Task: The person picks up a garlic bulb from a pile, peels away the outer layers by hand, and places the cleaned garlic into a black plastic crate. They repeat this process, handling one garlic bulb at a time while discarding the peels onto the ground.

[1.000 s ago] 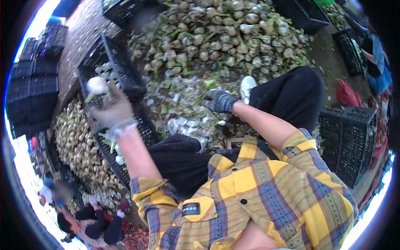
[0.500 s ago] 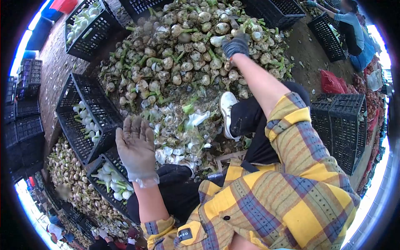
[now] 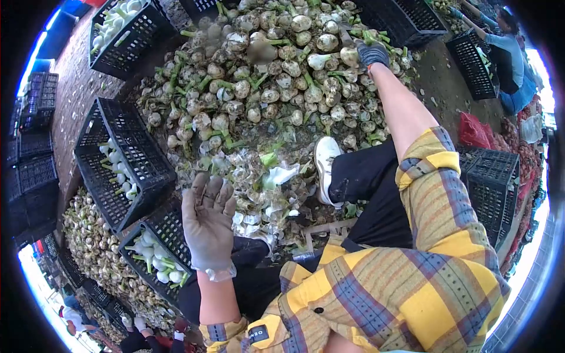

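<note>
My right hand, in a dark grey glove, reaches to the far right of a heap of dirty onions with green stems. Its fingers curl down beside a pale onion; what they grip is hidden. A narrow, blade-like piece shows just left of the fingers, too small to identify. My left hand, in a soiled whitish glove, hangs open above my leg, palm up and fingers apart, with nothing in it. Loose peelings cover the ground between my feet.
Black crates with cleaned white onions stand at the left: one upper, one middle, one lower. More crates stand at the far right and beside my right leg. A red sack and a co-worker are at the right.
My right hand has moved to the right over the heap. The left hand stays open and sits slightly further right and lower in view. The camera has shifted a little.
</note>
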Action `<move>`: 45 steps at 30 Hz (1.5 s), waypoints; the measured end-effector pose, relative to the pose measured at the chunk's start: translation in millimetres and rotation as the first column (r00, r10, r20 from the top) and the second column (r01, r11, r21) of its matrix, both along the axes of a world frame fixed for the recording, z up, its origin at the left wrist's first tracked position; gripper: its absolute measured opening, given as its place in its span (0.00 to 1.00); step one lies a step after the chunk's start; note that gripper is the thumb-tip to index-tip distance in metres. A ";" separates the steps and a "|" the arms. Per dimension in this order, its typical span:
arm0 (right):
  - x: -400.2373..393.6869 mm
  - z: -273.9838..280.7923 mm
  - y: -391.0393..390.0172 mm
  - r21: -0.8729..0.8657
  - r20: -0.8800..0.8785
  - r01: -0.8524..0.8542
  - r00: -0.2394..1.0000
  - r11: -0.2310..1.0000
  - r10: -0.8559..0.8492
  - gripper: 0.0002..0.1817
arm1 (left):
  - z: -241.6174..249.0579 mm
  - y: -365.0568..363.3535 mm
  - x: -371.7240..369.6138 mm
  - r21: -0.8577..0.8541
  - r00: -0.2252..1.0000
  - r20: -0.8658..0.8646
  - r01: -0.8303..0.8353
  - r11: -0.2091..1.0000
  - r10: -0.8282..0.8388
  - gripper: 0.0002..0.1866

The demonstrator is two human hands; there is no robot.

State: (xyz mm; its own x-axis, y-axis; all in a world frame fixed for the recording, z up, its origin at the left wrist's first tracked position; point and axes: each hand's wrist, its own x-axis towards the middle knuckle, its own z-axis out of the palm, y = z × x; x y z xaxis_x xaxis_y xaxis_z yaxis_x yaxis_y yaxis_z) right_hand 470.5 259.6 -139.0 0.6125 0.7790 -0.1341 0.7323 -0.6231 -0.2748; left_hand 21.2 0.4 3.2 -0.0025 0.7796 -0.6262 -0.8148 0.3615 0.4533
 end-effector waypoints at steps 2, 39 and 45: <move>-9.6 12.1 -14.5 0.116 0.085 -0.111 0.991 0.987 0.102 0.31 | 1.6 -3.1 4.2 -0.016 0.999 -0.030 0.018 1.000 -0.019 0.19; -301.4 122.4 -254.8 0.415 -0.876 -0.394 0.070 0.820 0.477 0.19 | -26.1 -32.2 8.9 0.414 0.644 -0.732 0.160 0.896 0.223 0.18; -298.6 132.1 -256.8 0.463 -0.759 -0.508 0.195 0.726 0.621 0.16 | -25.7 -29.7 10.0 0.444 0.662 -0.709 0.149 0.883 0.245 0.19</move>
State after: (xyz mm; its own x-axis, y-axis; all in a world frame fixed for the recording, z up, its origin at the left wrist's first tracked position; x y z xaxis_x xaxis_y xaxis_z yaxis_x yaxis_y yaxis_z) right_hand 171.9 2.8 -6.9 -0.3890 0.9061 -0.1661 0.2293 -0.0794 -0.9701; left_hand 31.2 -29.3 -22.5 -0.3457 0.9383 0.0050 -0.1522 -0.0613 0.9864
